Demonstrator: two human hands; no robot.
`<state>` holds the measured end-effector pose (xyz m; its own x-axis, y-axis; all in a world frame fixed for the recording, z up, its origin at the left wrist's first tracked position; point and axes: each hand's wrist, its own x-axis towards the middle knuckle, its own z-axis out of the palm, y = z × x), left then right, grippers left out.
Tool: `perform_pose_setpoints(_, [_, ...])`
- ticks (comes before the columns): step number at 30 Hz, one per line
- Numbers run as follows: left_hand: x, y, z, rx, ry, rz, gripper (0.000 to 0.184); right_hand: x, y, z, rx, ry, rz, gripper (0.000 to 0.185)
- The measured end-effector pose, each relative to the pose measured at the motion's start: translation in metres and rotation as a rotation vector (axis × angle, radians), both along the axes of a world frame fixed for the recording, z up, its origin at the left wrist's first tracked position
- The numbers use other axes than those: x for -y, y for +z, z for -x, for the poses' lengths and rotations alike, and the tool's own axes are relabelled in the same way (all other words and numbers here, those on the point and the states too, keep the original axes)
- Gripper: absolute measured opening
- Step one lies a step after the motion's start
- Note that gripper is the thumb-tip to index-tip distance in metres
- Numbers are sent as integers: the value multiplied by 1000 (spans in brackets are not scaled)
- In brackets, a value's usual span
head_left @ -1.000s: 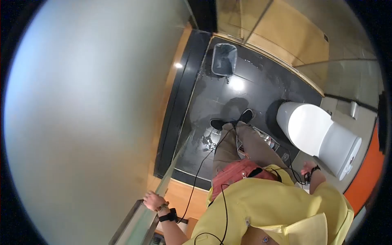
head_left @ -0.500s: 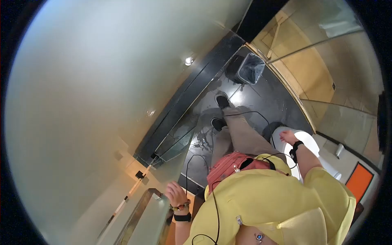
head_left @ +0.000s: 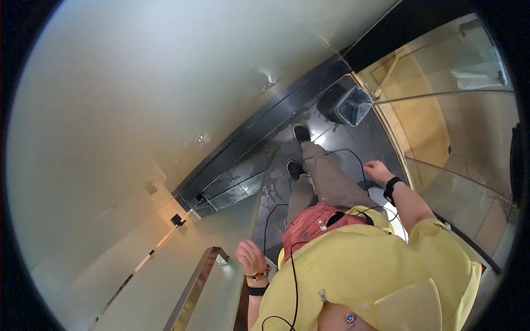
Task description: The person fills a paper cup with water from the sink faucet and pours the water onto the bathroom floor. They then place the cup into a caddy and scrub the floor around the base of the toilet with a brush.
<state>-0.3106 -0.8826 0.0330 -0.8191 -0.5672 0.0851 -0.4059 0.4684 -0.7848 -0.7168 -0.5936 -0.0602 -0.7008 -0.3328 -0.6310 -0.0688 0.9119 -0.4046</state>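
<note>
My left hand (head_left: pixel 251 258), with a bracelet and a black wristband, is raised near a metal door handle (head_left: pixel 193 284) on a glass panel, apart from it. Its fingers are curled in and no object shows in them. My right hand (head_left: pixel 379 172), with a black band on its wrist, hangs out in front at the right, above the dark floor. Its fingers are also bent closed with nothing visible in them. Between the hands, a red waist bag (head_left: pixel 309 226) sits at my waist. A black cable (head_left: pixel 295 276) runs down my yellow top.
A dark bin (head_left: pixel 355 106) with a liner stands ahead on the wet dark tiles (head_left: pixel 326 128). Frosted glass (head_left: pixel 132 110) fills the left side. Glass panels and a wooden door (head_left: pixel 419 121) are at the right. A white toilet (head_left: pixel 398 229) is partly hidden beside my right arm.
The view has shifted as my body turned. The toilet has slipped mostly behind my right arm and the orange panel is nearly out of sight. The door handle shows more fully beside my left hand.
</note>
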Motion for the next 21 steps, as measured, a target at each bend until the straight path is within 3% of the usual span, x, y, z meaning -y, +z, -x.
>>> perform_pose_setpoints(7, [-4,8,12,-1,117,-89,5,11,19,21,87,181,-141,26])
perform_pose_setpoints(15, [8,31,51,31,78,-49,9,22,26,61,55,53,43,31])
perform_pose_setpoints(18, [3,31,52,6,101,-36,11,4,23,52,109,-65,-19,29])
perform_pose_setpoints(21, [1,31,52,2,78,-73,8,-19,12,54,190,13,-123,25])
